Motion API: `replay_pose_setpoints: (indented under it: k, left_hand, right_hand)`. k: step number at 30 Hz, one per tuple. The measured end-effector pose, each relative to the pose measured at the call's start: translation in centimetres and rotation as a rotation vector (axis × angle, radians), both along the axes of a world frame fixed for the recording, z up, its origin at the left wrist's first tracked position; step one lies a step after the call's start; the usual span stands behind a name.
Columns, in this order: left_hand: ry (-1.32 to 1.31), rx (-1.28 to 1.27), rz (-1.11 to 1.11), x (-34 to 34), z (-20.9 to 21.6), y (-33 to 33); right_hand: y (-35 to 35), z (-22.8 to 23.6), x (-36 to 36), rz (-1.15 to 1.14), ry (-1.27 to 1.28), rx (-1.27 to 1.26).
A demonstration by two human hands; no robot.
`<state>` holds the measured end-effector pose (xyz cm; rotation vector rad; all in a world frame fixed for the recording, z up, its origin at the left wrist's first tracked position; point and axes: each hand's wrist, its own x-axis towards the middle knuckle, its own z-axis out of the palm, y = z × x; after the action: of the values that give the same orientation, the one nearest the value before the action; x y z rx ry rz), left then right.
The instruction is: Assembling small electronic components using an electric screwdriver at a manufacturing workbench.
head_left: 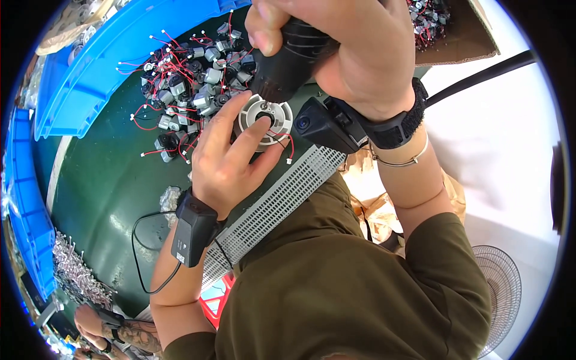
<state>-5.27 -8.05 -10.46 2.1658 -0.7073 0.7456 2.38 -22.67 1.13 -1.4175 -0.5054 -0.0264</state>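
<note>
My right hand is wrapped around a black power screwdriver, held nose down. Its bit meets the upper part of a round white plastic housing; whether a screw sits under the bit is too small to tell. Around the housing close the fingers of my left hand, one fingertip pressing on the dark centre. A red and a black wire with a small white connector trail from the housing's lower right. Just left of it lies a heap of small grey-and-black motors with red wires.
Blue plastic bins line the green worktop at left and back. A grey perforated strip runs along its near edge. Back right is a cardboard box of parts. Bottom left show another person's arms; a fan stands lower right.
</note>
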Motion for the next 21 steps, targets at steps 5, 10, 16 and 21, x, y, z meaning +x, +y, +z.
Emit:
replay_pose_setpoints:
  k: [5,10,16,21]
  left_hand:
    - [0.025,-0.002,0.000,0.0,-0.3,0.1]
    - [0.039,-0.001,-0.003,-0.1,-0.1,0.2]
    - [0.049,0.009,-0.006,0.0,0.1,0.2]
    - [0.091,-0.006,0.003,-0.1,0.2,0.1]
  right_hand:
    - [0.1,0.9,-1.4,0.067,0.066,0.249]
    - [0.7,-0.3,-1.1,-0.049,-0.187,0.143]
    - [0.1,-0.5,1.0,-0.006,-0.737,-0.230]
    - [0.2,0.2,-0.8,0.138,-0.086,0.071]
